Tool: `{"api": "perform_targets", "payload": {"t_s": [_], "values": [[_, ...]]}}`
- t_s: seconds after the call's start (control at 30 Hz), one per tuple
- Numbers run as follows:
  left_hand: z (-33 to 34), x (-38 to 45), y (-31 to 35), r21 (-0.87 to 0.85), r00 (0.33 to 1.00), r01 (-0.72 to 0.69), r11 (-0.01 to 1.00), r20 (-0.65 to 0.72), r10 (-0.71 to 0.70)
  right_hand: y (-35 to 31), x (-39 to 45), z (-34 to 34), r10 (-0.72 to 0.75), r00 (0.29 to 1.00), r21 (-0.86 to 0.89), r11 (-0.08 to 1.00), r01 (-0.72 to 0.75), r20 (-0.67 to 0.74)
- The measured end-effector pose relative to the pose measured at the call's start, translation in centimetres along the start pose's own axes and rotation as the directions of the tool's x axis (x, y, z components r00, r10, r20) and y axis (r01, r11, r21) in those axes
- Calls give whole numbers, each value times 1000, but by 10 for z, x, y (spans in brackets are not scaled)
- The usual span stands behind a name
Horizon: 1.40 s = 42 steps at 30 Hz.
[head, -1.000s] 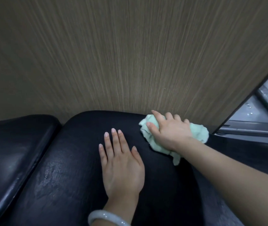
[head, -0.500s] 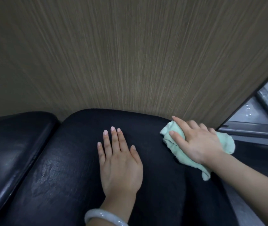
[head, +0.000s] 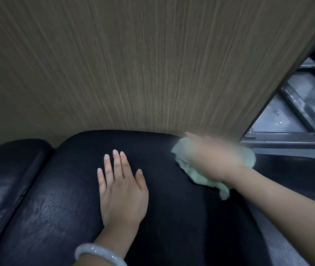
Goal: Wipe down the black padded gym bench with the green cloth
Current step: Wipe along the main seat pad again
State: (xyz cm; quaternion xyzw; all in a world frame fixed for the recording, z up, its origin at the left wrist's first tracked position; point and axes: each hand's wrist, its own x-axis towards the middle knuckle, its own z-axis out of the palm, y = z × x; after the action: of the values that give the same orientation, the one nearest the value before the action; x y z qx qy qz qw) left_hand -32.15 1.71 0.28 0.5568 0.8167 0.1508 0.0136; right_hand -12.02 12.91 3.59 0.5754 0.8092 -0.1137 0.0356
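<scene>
The black padded bench [head: 172,217] fills the lower half of the head view. My left hand [head: 121,191] lies flat on the middle of its pad, fingers straight and together. My right hand [head: 212,158], blurred by motion, sits on top of the bunched green cloth [head: 196,174] at the pad's far right corner. Its fingers curve over the cloth and press it onto the pad. The cloth sticks out on both sides of the hand, and a tail of it trails toward me.
A second black pad [head: 9,175] lies to the left, across a narrow gap. A brown wood-grain panel [head: 133,64] rises right behind the bench. Dark metal frame bars [head: 290,141] and grey floor are at the right. A pale bracelet [head: 97,252] is on my left wrist.
My right hand slid the green cloth to the right along the far end of the pad, away from my left hand, and is now blurred. My left hand stayed flat in place.
</scene>
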Motion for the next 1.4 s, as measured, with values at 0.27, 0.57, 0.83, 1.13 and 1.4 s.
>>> {"api": "perform_targets", "payload": {"t_s": [0.27,0.57,0.83,1.13,1.4], "values": [[-6,-6,43,-3,991,57,998,118,-56,17,-12,-4,132,991,-27,991,-132,-1],[20,-21,77,0,998,-47,999,30,47,26,-17,0,38,999,1,999,-38,-6],[25,-27,76,45,995,-89,995,-32,91,50,-30,-4,149,988,-38,988,-150,-27],[26,-26,75,87,992,-109,990,-48,114,19,-19,3,72,997,0,997,-72,-9],[28,-26,76,100,994,-88,991,-51,93,60,-40,-2,126,991,-58,990,-128,-33]]}}
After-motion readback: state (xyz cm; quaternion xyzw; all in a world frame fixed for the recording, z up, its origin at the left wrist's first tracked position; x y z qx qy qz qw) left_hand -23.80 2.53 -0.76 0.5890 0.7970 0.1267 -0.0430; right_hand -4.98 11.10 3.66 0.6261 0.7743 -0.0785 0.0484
